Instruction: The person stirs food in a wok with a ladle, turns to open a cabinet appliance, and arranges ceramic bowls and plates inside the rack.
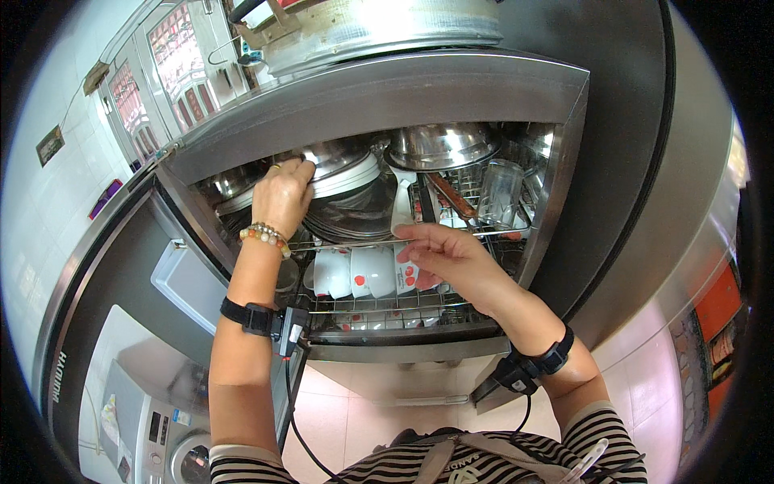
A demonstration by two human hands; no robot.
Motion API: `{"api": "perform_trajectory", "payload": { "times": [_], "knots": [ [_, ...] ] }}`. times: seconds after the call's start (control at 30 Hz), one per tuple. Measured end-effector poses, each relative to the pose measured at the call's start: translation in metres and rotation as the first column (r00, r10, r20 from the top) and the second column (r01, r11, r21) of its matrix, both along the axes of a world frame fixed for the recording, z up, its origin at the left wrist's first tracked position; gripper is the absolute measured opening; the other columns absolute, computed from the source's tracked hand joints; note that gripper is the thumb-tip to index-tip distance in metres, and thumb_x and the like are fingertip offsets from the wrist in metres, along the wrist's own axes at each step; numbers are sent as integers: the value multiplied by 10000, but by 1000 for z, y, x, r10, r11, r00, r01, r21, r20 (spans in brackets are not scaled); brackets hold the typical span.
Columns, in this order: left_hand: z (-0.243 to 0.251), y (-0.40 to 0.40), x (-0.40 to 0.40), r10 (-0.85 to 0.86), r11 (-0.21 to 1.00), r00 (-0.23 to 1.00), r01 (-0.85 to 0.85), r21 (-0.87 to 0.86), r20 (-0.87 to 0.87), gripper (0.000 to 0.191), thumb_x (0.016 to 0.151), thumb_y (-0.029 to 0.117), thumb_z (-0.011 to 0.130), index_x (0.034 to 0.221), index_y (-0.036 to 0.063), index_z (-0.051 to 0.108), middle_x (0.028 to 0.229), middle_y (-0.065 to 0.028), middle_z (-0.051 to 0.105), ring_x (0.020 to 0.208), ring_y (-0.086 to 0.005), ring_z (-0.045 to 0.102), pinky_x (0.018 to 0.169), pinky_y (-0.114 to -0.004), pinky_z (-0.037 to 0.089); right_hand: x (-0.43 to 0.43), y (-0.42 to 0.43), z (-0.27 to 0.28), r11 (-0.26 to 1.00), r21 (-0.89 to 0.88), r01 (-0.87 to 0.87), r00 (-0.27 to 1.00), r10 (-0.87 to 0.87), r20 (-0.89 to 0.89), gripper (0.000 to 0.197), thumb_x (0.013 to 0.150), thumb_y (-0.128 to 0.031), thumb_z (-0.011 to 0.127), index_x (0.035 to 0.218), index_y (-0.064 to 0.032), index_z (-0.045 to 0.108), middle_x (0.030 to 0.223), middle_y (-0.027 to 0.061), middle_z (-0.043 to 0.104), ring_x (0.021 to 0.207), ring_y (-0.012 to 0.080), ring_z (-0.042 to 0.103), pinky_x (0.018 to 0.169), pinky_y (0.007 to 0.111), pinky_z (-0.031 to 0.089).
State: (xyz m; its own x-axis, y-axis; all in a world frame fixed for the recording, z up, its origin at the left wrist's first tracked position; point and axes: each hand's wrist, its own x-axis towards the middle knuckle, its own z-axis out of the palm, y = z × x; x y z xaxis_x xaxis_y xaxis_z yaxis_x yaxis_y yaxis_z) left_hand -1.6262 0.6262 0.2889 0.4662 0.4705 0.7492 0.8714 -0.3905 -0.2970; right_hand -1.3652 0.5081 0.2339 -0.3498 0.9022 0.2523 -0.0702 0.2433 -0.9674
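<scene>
My left hand reaches into the upper rack of an open dish cabinet, at the left edge of a stainless steel bowl. Its fingers are bent and the tips are hidden, so its hold is unclear. Below that bowl lie white dishes and stacked glass plates. My right hand is in front of the rack, fingers apart, holding nothing visible. Its index finger is by the lower end of a white utensil handle. Beside that are a black handle and a brown wooden handle.
A second steel bowl sits upside down at the upper right, near a clear glass. White cups with red patterns fill the wire rack below. The cabinet's door hangs open at left; a large metal pot stands on top.
</scene>
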Motion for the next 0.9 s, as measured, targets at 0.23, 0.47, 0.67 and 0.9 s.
{"api": "perform_trajectory", "payload": {
  "times": [0.23, 0.47, 0.67, 0.9],
  "knots": [
    [13, 25, -9, 40, 999, 995, -36, -37, 95, 224, 813, 222, 664, 986, 82, 632, 895, -160, 652, 786, -363, 625, 692, -437, 503, -23, 10, 19, 993, 23, -118, 984, 114, 137, 288, 940, -130, 545, 1211, -35, 576, 920, 44, 657, 691, 64, 578, 639, 208, 512],
    [9, 51, -8, 104, 985, 977, -74, -158, 188, 314, 827, 329, 654, 1040, 101, 621, 1014, -157, 633, 936, -362, 599, 781, -448, 492, -42, 45, 33, 926, 376, -39, 919, -115, 377, 244, 906, -144, 581, 1124, -47, 629, 884, 62, 670, 687, 106, 602, 621, 238, 494],
    [19, 75, -15, 177, 984, 968, -173, -35, 177, 422, 837, 388, 641, 1130, 86, 609, 1118, -162, 610, 982, -359, 593, 827, -445, 489, -67, 98, 62, 501, 865, -7, 597, -692, 406, 252, 844, -161, 551, 1048, -70, 666, 931, 174, 671, 859, 366, 636, 793, 439, 502],
    [28, 52, -4, 271, 960, 858, -204, -194, 437, 571, 736, 498, 718, 1116, 83, 630, 1112, -174, 627, 979, -364, 606, 828, -440, 498, -91, 133, 77, 631, 748, -206, 249, -705, 664, 261, 850, -109, 508, 1066, -56, 646, 942, 176, 667, 889, 334, 649, 770, 423, 516]
  ]
}}
